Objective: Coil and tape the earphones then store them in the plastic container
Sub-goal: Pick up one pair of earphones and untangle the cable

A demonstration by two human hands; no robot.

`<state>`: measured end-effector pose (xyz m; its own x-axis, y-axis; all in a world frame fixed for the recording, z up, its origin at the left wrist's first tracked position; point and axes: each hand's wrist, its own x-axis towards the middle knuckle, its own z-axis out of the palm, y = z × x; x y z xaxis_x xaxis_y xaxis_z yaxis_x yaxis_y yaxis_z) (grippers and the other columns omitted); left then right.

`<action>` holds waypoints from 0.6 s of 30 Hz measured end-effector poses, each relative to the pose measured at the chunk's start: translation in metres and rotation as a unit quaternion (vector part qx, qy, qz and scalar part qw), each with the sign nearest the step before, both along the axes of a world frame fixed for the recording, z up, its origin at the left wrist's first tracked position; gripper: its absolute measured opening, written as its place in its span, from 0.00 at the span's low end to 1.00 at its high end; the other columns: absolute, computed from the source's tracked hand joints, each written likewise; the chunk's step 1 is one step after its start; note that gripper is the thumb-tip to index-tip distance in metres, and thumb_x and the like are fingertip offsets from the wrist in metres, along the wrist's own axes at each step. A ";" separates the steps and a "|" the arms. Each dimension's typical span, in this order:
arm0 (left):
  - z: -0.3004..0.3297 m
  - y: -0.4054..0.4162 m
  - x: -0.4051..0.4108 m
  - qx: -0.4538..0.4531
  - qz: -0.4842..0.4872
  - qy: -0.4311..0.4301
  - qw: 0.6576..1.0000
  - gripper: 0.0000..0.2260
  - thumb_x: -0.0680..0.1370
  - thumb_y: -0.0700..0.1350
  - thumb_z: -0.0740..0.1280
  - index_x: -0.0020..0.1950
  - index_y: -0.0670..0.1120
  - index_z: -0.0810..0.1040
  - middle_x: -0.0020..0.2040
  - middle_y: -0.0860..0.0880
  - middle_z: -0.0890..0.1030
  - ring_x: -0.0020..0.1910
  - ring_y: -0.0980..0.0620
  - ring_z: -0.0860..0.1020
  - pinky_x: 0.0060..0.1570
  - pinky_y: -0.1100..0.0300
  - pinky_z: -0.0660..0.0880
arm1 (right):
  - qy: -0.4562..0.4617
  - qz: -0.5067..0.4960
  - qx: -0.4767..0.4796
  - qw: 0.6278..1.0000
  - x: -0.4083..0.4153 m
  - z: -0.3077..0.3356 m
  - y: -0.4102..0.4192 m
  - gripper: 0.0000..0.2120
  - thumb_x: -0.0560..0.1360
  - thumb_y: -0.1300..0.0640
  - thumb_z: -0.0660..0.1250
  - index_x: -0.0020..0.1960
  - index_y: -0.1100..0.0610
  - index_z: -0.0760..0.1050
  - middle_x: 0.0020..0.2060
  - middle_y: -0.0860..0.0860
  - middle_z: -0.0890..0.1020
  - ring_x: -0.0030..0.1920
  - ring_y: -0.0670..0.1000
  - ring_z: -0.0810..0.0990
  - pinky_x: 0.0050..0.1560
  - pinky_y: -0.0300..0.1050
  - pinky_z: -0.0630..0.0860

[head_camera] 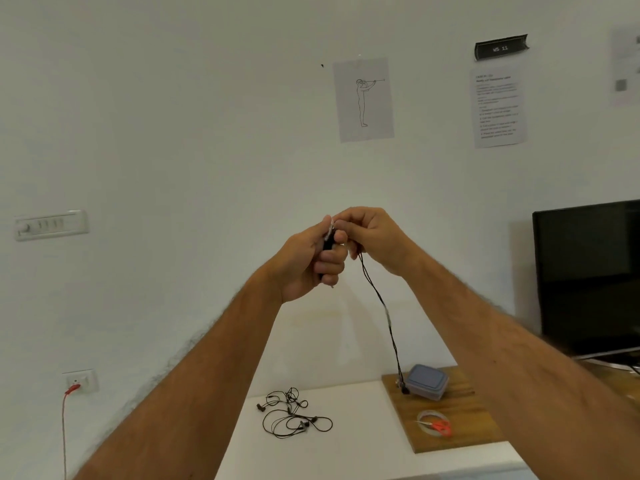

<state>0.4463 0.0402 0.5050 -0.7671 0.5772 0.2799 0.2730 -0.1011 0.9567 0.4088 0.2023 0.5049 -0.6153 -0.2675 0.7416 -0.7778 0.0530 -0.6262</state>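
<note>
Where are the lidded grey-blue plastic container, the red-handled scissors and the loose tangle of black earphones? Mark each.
Lidded grey-blue plastic container [426,380], head view, lid top.
Red-handled scissors [440,426], head view, handle.
Loose tangle of black earphones [294,415], head view, cable middle.

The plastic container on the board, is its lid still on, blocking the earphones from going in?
Yes. The container sits closed with its lid on. The earphones hang from both hands, left and right; nothing else blocks.

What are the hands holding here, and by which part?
Both hands hold one black earphone cable at its upper end: the left hand grips a coiled bundle of it, the right hand pinches the strand beside it. The rest hangs free.
</note>
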 end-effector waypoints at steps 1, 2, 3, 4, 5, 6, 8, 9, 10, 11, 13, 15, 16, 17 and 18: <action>0.001 0.001 0.001 0.013 -0.010 -0.002 1.000 0.20 0.84 0.58 0.47 0.42 0.48 0.68 0.28 0.53 0.62 0.24 0.56 0.59 0.26 0.63 0.65 | -0.010 0.010 -0.009 1.000 0.000 -0.003 -0.002 0.10 0.80 0.64 0.63 0.44 0.55 0.80 0.31 0.49 0.79 0.30 0.50 0.73 0.31 0.41 0.73; 0.002 0.003 0.002 0.025 -0.016 -0.003 1.000 0.21 0.84 0.58 0.47 0.42 0.48 0.69 0.28 0.53 0.64 0.24 0.57 0.61 0.27 0.63 0.66 | -0.020 0.020 -0.014 0.999 -0.001 -0.006 -0.004 0.10 0.81 0.63 0.63 0.44 0.55 0.80 0.32 0.50 0.78 0.33 0.54 0.74 0.33 0.44 0.74; 0.004 0.004 0.002 0.036 -0.017 -0.004 0.999 0.21 0.84 0.58 0.46 0.43 0.47 0.70 0.29 0.53 0.65 0.25 0.56 0.62 0.27 0.62 0.67 | -0.034 0.035 -0.021 0.999 -0.001 -0.010 -0.006 0.12 0.81 0.61 0.62 0.43 0.53 0.80 0.32 0.51 0.78 0.35 0.56 0.75 0.36 0.47 0.75; 0.005 0.005 0.002 0.044 -0.014 -0.004 0.999 0.22 0.84 0.58 0.46 0.43 0.46 0.70 0.29 0.52 0.66 0.25 0.56 0.63 0.28 0.62 0.68 | -0.049 0.046 -0.030 0.997 -0.001 -0.012 -0.009 0.14 0.82 0.60 0.61 0.41 0.51 0.80 0.32 0.51 0.79 0.37 0.57 0.76 0.39 0.51 0.75; 0.005 0.006 0.001 0.050 -0.007 -0.004 0.999 0.21 0.84 0.58 0.46 0.44 0.46 0.70 0.29 0.52 0.67 0.25 0.55 0.64 0.28 0.61 0.69 | -0.064 0.053 -0.039 0.996 -0.002 -0.015 -0.011 0.17 0.82 0.61 0.61 0.39 0.48 0.80 0.31 0.50 0.79 0.36 0.58 0.77 0.40 0.53 0.75; 0.006 0.007 0.001 0.054 0.001 -0.002 0.999 0.21 0.84 0.57 0.47 0.44 0.45 0.70 0.30 0.51 0.67 0.25 0.55 0.65 0.28 0.61 0.69 | -0.076 0.056 -0.049 0.994 -0.002 -0.018 -0.012 0.18 0.81 0.62 0.61 0.38 0.47 0.80 0.30 0.49 0.79 0.34 0.57 0.77 0.40 0.52 0.75; 0.008 0.008 0.000 0.065 0.021 0.007 0.998 0.20 0.85 0.56 0.48 0.45 0.45 0.70 0.30 0.51 0.66 0.25 0.55 0.64 0.28 0.61 0.69 | -0.092 0.060 -0.057 0.992 0.000 -0.023 -0.016 0.16 0.80 0.62 0.63 0.40 0.49 0.81 0.29 0.50 0.80 0.29 0.51 0.77 0.36 0.47 0.75; 0.009 0.008 0.000 0.070 0.034 0.012 0.997 0.19 0.85 0.55 0.48 0.45 0.45 0.69 0.29 0.51 0.66 0.25 0.55 0.63 0.27 0.61 0.69 | -0.098 0.063 -0.052 0.992 0.000 -0.026 -0.017 0.15 0.80 0.62 0.63 0.39 0.49 0.81 0.29 0.50 0.80 0.28 0.49 0.75 0.35 0.46 0.75; 0.011 0.008 0.000 0.073 0.048 0.020 0.996 0.18 0.85 0.54 0.49 0.45 0.45 0.69 0.29 0.51 0.66 0.25 0.55 0.63 0.27 0.61 0.69 | -0.103 0.066 -0.042 0.992 0.001 -0.029 -0.019 0.15 0.80 0.61 0.64 0.38 0.49 0.81 0.29 0.50 0.79 0.27 0.49 0.74 0.34 0.45 0.75; 0.013 0.007 -0.001 0.073 0.063 0.029 0.995 0.18 0.85 0.54 0.49 0.45 0.44 0.69 0.29 0.51 0.66 0.25 0.55 0.63 0.27 0.62 0.69 | -0.107 0.069 -0.035 0.991 0.000 -0.032 -0.020 0.14 0.80 0.60 0.64 0.38 0.50 0.81 0.29 0.50 0.78 0.27 0.49 0.74 0.33 0.45 0.75; 0.017 0.007 -0.001 0.064 0.090 0.049 0.993 0.17 0.85 0.55 0.49 0.47 0.44 0.69 0.30 0.51 0.67 0.26 0.55 0.64 0.29 0.61 0.69 | -0.116 0.071 -0.026 0.990 0.000 -0.040 -0.022 0.12 0.81 0.59 0.62 0.41 0.54 0.79 0.31 0.52 0.77 0.28 0.49 0.74 0.33 0.45 0.76; 0.019 0.008 0.000 0.058 0.106 0.055 0.991 0.17 0.85 0.56 0.49 0.48 0.45 0.68 0.30 0.51 0.69 0.27 0.55 0.66 0.31 0.61 0.69 | -0.119 0.062 -0.002 0.991 0.001 -0.048 -0.026 0.12 0.83 0.59 0.60 0.43 0.58 0.77 0.32 0.53 0.77 0.28 0.50 0.74 0.35 0.48 0.77; 0.020 0.008 0.000 0.061 0.106 0.049 0.991 0.17 0.84 0.56 0.49 0.48 0.45 0.68 0.30 0.51 0.69 0.27 0.55 0.67 0.32 0.60 0.69 | -0.117 0.054 0.018 0.991 0.001 -0.051 -0.028 0.12 0.83 0.59 0.59 0.43 0.59 0.76 0.32 0.53 0.77 0.29 0.50 0.75 0.36 0.49 0.77; 0.021 0.009 0.001 0.069 0.103 0.043 0.991 0.17 0.84 0.56 0.49 0.48 0.45 0.68 0.30 0.51 0.70 0.27 0.55 0.68 0.33 0.60 0.69 | -0.116 0.048 0.037 0.991 0.002 -0.055 -0.031 0.13 0.83 0.59 0.58 0.43 0.58 0.76 0.32 0.53 0.78 0.29 0.50 0.75 0.36 0.48 0.77; 0.021 0.010 0.001 0.075 0.104 0.045 0.991 0.17 0.84 0.56 0.49 0.47 0.45 0.68 0.31 0.51 0.70 0.27 0.54 0.69 0.33 0.60 0.70 | -0.115 0.043 0.053 0.991 0.004 -0.057 -0.033 0.12 0.83 0.60 0.58 0.45 0.57 0.77 0.33 0.53 0.78 0.29 0.50 0.75 0.36 0.47 0.77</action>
